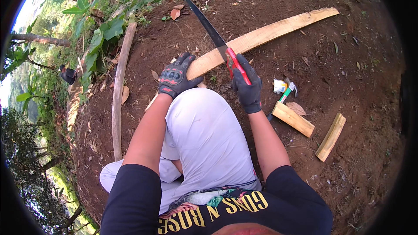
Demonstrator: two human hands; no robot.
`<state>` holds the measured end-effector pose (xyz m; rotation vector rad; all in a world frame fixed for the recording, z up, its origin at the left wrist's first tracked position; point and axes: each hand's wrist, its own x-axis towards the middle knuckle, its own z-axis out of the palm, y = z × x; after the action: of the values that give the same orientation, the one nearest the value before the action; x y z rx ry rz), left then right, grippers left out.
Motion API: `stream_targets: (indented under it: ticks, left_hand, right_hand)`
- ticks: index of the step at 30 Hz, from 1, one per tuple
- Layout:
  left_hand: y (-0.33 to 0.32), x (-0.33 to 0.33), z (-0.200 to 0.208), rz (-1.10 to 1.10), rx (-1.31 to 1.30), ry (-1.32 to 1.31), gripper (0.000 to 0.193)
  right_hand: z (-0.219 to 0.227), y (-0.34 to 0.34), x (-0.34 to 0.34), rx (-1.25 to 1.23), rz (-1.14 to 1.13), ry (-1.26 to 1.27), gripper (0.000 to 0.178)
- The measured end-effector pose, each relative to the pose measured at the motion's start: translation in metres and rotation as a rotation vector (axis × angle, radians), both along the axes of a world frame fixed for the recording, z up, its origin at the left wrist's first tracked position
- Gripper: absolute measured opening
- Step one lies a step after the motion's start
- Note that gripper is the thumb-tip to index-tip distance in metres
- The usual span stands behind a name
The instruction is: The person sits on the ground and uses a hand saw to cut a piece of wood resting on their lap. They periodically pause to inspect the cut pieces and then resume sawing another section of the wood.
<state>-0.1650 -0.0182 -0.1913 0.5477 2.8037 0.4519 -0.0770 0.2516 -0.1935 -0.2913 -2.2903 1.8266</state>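
while the right hand (247, 88) grips the saw (220, 43), the left hand (175, 76) holds the board (263, 34). a block (293, 119) hides some hammer handle (285, 95).

left hand (174, 77), gloved in black with red trim; right hand (249, 92), gloved in black. saw (219, 42): dark blade, bright red handle. plank (270, 31): pale yellow-tan. near, light grey-white trousers (209, 130) and a black shirt (300, 200) with yellow lettering. right, a green-handled hammer (285, 95). reddish-brown soil (365, 78); far left, green leaves (112, 28).
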Motion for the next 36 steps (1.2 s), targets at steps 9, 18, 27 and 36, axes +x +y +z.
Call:
stream_targets:
  ticks: [9,18,27,36]
  left_hand:
    - [-0.007,0.001,-0.007,-0.001,-0.033,0.008,0.091]
    - [-0.004,0.001,-0.006,0.002,-0.014,0.01,0.091]
    - [-0.002,0.0,-0.003,0.006,-0.025,-0.004,0.092]
    - [-0.005,0.001,-0.001,-0.006,-0.034,-0.012,0.094]
  right_hand:
    - [-0.005,-0.01,0.002,-0.068,-0.021,0.016,0.049]
    - [0.001,-0.011,0.002,-0.114,-0.031,0.009,0.049]
    - [0.007,-0.011,0.003,-0.096,-0.05,-0.006,0.049]
    - [-0.001,-0.013,0.002,-0.015,-0.082,0.083,0.048]
